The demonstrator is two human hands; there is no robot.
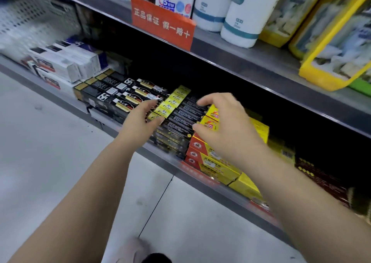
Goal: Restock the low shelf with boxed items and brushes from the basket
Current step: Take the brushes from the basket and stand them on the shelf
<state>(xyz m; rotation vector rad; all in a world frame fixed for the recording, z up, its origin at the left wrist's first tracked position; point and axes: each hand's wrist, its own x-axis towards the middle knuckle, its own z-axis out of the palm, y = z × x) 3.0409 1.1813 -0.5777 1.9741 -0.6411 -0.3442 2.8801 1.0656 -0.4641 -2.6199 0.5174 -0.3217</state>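
Observation:
Rows of long boxed items fill the low shelf (128, 130). Black boxes with yellow ends (180, 118) lie stacked in the middle. My left hand (140, 120) hovers at their left end, fingers apart, thumb near the yellow end flaps. My right hand (226, 124) is spread over their right end and over the yellow and red boxes (208, 158), holding nothing. Black and gold boxes (120, 96) lie further left, white boxes (66, 64) beyond them. No basket or brushes are in view.
An upper shelf (251, 62) overhangs, carrying white rolls (241, 21), yellow packs (331, 48) and an orange sign (162, 23). Dark red boxes (321, 180) sit at the right of the low shelf. Grey tiled floor (50, 162) lies in front.

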